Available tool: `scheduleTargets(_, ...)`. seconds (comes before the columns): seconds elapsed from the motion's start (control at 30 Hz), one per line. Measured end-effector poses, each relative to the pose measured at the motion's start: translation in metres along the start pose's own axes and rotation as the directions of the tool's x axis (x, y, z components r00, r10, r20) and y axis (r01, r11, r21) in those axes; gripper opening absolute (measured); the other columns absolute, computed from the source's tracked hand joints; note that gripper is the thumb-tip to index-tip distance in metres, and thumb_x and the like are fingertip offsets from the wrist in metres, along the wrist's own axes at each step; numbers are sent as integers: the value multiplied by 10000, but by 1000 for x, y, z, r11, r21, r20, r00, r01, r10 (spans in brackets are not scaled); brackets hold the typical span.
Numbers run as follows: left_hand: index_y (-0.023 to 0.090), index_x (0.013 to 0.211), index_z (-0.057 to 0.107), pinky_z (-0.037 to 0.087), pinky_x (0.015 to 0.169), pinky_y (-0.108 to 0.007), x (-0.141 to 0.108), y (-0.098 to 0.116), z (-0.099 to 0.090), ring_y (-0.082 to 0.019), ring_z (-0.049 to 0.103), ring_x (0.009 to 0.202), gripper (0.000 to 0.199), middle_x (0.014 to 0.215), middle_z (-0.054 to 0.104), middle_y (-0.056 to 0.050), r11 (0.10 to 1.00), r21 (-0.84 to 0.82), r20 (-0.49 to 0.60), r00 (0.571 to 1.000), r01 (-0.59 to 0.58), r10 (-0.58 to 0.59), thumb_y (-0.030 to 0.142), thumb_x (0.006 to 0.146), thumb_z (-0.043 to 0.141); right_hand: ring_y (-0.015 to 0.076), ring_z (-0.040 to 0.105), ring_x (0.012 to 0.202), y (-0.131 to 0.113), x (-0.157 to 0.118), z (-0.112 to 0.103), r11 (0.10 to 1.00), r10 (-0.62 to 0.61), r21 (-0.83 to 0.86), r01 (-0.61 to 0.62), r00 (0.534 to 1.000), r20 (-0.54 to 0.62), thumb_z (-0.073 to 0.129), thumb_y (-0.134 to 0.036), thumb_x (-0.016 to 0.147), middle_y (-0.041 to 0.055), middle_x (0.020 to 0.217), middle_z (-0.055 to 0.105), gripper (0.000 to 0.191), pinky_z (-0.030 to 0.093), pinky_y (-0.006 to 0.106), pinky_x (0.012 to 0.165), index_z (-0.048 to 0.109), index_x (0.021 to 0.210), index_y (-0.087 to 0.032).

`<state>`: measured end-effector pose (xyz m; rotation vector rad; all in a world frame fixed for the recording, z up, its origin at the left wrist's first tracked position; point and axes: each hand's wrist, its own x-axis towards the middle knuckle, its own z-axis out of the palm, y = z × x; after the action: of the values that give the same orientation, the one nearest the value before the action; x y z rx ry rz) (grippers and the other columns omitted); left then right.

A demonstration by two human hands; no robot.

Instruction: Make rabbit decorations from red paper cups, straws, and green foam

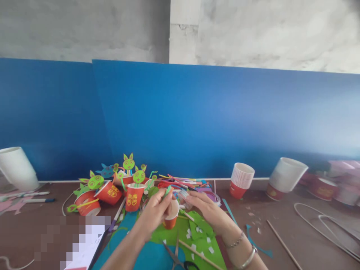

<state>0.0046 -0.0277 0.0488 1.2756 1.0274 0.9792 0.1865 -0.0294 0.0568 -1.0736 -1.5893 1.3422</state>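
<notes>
My left hand [158, 208] is closed in a pinch around a thin green and orange strip [169, 190], whose kind is hard to make out. Just behind its fingers an upright red paper cup [170, 223] with a white rim stands on green paper. On the other side of the cup, my right hand [203, 208] has its fingers around what looks like a roll of clear tape [184, 195]; its thumb is hidden. Open scissors [176, 258] lie in front of the cup, beside a thin wooden stick [199, 255].
Red cups [134, 197] with green cat faces stand or lie at left. Colourful sticks [182, 182] lie behind the hands. Stacked cups [242, 180] stand at right, near a loose cable [317, 225]. Green [208, 251] and blue paper hold white scraps. A blue panel [197, 123] closes the back.
</notes>
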Motion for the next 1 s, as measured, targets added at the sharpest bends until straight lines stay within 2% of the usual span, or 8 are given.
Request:
scheduleTargets(0.13, 184, 835, 557, 295, 465, -201, 1, -10, 4, -87, 382, 475, 494, 530, 402, 67, 999, -36, -62, 998, -5, 3, 667, 727, 557, 204, 586, 905, 3, 3, -4, 998, -44, -44, 48, 993, 106, 535, -260, 820, 54, 967, 667, 215, 464, 345, 836, 675, 965, -187)
scheduleTargets(0.23, 184, 941, 584, 424, 634, -231, 2, -12, 1, -161, 570, 734, 440, 774, 596, -23, 997, -18, -142, 988, -70, 67, 577, 745, 603, 208, 567, 956, 5, 4, -3, 987, -53, -149, 68, 993, 107, 547, -217, 805, 60, 1027, 641, 187, 448, 328, 843, 678, 928, -164)
scheduleTargets(0.33, 185, 1061, 580, 440, 789, -272, 1, -9, -2, -205, 582, 912, 440, 963, 628, -55, 992, 43, -86, 989, -119, 123, 466, 734, 662, 197, 564, 940, 7, 5, -2, 986, -43, -154, 65, 989, 140, 555, -180, 788, 54, 1044, 627, 203, 443, 303, 806, 673, 952, -162)
scheduleTargets(0.53, 162, 1125, 562, 444, 725, -289, 3, -10, -7, -183, 584, 764, 528, 751, 612, -6, 997, 34, 153, 986, -76, 70, 419, 691, 719, 172, 554, 817, 10, 6, -6, 999, -4, -48, 16, 969, 245, 549, -180, 749, 13, 867, 645, 256, 437, 296, 761, 668, 975, -178)
scheduleTargets(0.67, 149, 1093, 587, 440, 733, -292, 6, -11, -10, -183, 592, 771, 527, 811, 654, -35, 998, 26, 154, 986, -62, 58, 412, 666, 748, 209, 564, 924, 11, 4, -9, 999, 26, 27, -34, 964, 264, 533, -210, 702, 26, 934, 650, 267, 442, 338, 859, 671, 930, -194)
scheduleTargets(0.8, 153, 983, 625, 436, 657, -265, 7, -9, -10, -159, 578, 672, 422, 714, 631, -4, 998, 34, 145, 988, -56, 50, 385, 653, 751, 214, 575, 954, 9, 1, -9, 996, 33, 72, -56, 957, 287, 518, -258, 746, 38, 937, 638, 218, 464, 353, 870, 664, 897, -201)
scheduleTargets(0.9, 161, 897, 630, 397, 552, -231, 6, -8, -8, -131, 529, 563, 313, 621, 591, 20, 993, 88, 141, 988, -74, 61, 355, 673, 730, 195, 588, 911, 7, 0, -5, 997, 60, 33, -72, 956, 287, 537, -353, 826, 43, 936, 632, 209, 514, 311, 757, 663, 914, -211)
scheduleTargets(1.0, 166, 820, 627, 370, 526, -217, 3, -9, -5, -120, 492, 554, 222, 616, 582, 20, 975, 182, 109, 988, -131, 112, 344, 713, 703, 155, 574, 727, 9, 3, 1, 989, 98, -128, -74, 978, 187, 547, -482, 845, 30, 796, 615, 311, 498, 245, 581, 664, 854, -194)
